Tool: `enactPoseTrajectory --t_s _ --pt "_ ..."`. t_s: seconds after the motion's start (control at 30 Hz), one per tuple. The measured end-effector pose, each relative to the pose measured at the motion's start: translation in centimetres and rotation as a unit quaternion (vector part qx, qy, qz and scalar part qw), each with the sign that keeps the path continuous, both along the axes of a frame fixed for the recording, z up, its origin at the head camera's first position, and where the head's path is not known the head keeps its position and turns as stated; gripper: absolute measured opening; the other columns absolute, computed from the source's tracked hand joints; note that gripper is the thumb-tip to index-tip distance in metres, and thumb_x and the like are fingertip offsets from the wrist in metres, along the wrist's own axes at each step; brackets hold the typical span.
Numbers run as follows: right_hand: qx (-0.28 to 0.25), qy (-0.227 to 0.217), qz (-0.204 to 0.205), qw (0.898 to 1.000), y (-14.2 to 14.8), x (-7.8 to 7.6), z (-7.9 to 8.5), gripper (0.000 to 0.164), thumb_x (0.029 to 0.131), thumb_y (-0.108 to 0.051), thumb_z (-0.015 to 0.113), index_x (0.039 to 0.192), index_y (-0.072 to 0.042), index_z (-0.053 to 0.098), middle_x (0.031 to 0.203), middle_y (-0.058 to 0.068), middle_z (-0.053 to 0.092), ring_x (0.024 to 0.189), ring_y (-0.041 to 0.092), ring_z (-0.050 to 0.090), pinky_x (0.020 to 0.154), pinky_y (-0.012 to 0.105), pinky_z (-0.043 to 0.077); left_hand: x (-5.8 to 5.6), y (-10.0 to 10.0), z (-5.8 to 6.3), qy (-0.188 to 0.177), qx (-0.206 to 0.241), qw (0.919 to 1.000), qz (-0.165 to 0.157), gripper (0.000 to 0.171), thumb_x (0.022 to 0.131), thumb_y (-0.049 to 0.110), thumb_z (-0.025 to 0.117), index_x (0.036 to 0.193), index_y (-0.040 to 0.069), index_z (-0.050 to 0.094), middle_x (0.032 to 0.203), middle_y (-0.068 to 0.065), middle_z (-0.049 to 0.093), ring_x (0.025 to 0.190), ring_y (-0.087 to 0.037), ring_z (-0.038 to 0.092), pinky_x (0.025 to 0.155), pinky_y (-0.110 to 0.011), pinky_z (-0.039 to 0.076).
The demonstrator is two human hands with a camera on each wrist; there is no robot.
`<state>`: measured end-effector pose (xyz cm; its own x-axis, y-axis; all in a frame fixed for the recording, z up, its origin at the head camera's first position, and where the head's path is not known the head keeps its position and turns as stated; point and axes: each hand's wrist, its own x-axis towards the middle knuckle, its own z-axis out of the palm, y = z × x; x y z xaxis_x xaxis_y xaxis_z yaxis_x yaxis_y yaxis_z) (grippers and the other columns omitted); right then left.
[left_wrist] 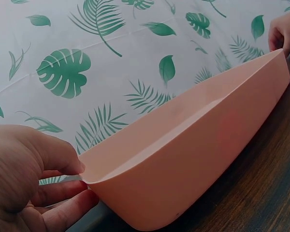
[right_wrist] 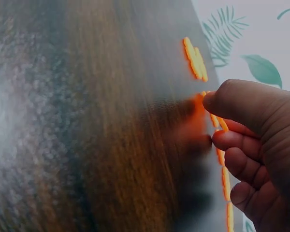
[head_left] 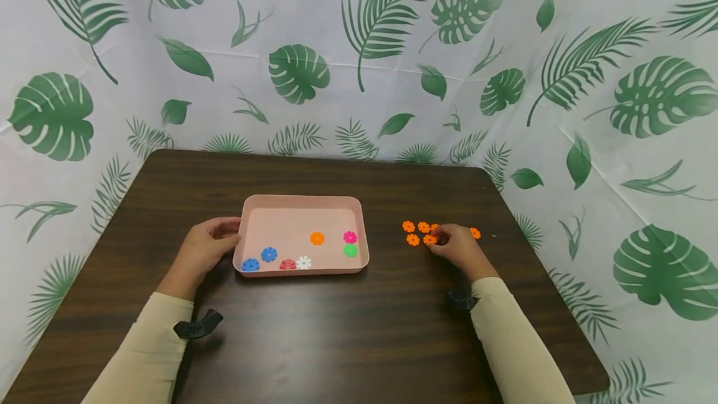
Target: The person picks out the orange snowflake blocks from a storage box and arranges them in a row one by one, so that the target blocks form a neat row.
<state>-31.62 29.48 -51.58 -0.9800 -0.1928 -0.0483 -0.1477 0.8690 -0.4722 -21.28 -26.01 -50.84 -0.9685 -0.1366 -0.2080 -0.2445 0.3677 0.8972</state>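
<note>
At the left end of the pink tray [head_left: 303,200], my left hand [head_left: 209,248] pinches the rim. The left wrist view shows the thumb [left_wrist: 70,162] over the edge and the other fingers against the outside of the wall. To the right of the tray, my right hand [head_left: 460,247] is down at a group of orange flower-shaped discs [head_left: 412,240]. Its thumb and curled index finger pinch an orange flower-shaped disc [head_left: 429,239] at the table. Part of the group is hidden behind the fingers. In the right wrist view, thin orange discs [right_wrist: 225,183] line up beyond the fingertips.
Inside the tray lie blue [head_left: 269,254], red [head_left: 288,264], white [head_left: 303,262], orange [head_left: 316,239], pink [head_left: 350,237] and green [head_left: 350,250] flower-shaped discs. Another orange disc [head_left: 475,233] lies right of my right hand. A leaf-patterned cloth [head_left: 336,111] hangs behind the dark wooden table [head_left: 314,341].
</note>
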Motion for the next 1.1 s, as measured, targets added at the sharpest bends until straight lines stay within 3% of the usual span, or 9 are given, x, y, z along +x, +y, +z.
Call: enactPoseTrajectory --t_s 0.4,0.63,0.9,1.1 --pt "0.027 0.006 0.007 1.0 -0.1 -0.3 0.0 0.035 0.088 -0.023 0.083 0.117 -0.007 0.073 0.107 0.011 0.065 0.092 0.028 0.058 0.084 0.047 0.054 0.1 -0.1 -0.1 0.006 0.001 1.0 0.001 0.051 0.1 0.019 0.069 0.147 0.005 0.055 0.141 -0.023 0.059 0.126 -0.039 0.058 0.108 -0.054 0.049" --pt "0.014 0.017 0.017 1.0 0.0 -0.3 0.4 0.036 0.087 -0.021 0.083 0.119 -0.006 0.072 0.11 0.012 0.067 0.097 0.028 0.059 0.087 0.048 0.054 0.1 -0.1 -0.2 0.002 0.003 1.0 0.0 0.051 0.1 0.02 0.069 0.147 0.006 0.055 0.141 -0.023 0.059 0.127 -0.039 0.058 0.109 -0.054 0.048" --pt "-0.003 0.043 0.031 0.999 -1.0 -0.6 1.9 0.039 0.087 -0.025 0.084 0.12 -0.006 0.073 0.107 0.011 0.067 0.096 0.03 0.058 0.083 0.047 0.055 0.1 -0.1 -0.3 0.01 0.003 0.9999 -0.002 0.051 0.1 0.019 0.069 0.147 0.005 0.056 0.141 -0.023 0.059 0.126 -0.039 0.058 0.109 -0.054 0.048" --pt "-0.016 0.054 0.059 0.997 -2.6 -0.9 3.4 0.044 0.089 -0.028 0.084 0.124 -0.005 0.071 0.117 0.011 0.068 0.108 0.032 0.062 0.095 0.054 0.055 0.0 -0.1 -0.3 0.011 -0.003 0.9999 -0.002 0.051 0.1 0.019 0.069 0.146 0.005 0.056 0.141 -0.023 0.059 0.125 -0.039 0.058 0.109 -0.054 0.048"
